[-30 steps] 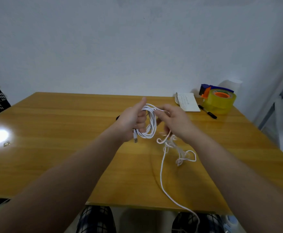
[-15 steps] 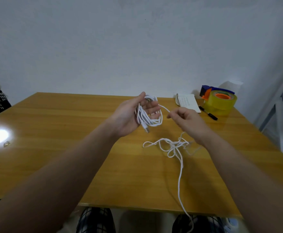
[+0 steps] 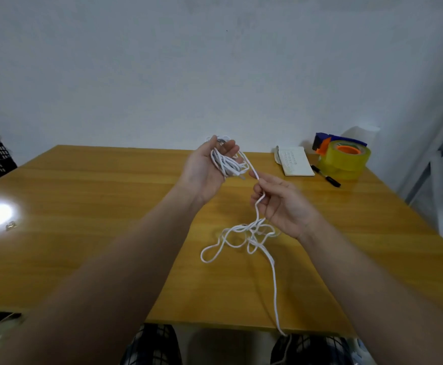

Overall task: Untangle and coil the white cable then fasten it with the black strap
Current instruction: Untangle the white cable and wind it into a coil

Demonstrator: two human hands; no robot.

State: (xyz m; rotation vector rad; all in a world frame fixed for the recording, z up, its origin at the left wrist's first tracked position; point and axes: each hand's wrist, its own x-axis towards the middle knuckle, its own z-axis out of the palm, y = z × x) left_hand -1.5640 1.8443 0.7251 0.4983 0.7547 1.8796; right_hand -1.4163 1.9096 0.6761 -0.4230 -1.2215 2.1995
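Fingers (image 3: 273, 183) of the right hand (image 3: 286, 206) pinch the white cable (image 3: 253, 227) mid-frame; the left hand (image 3: 204, 169) curls round its coil. Pulling hard could cinch the tangle lying on the table (image 3: 83, 206).

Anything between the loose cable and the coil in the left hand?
Yes: a tangle of the white cable lies on the table below the right hand, which pinches the strand leading to the coil in the left hand.
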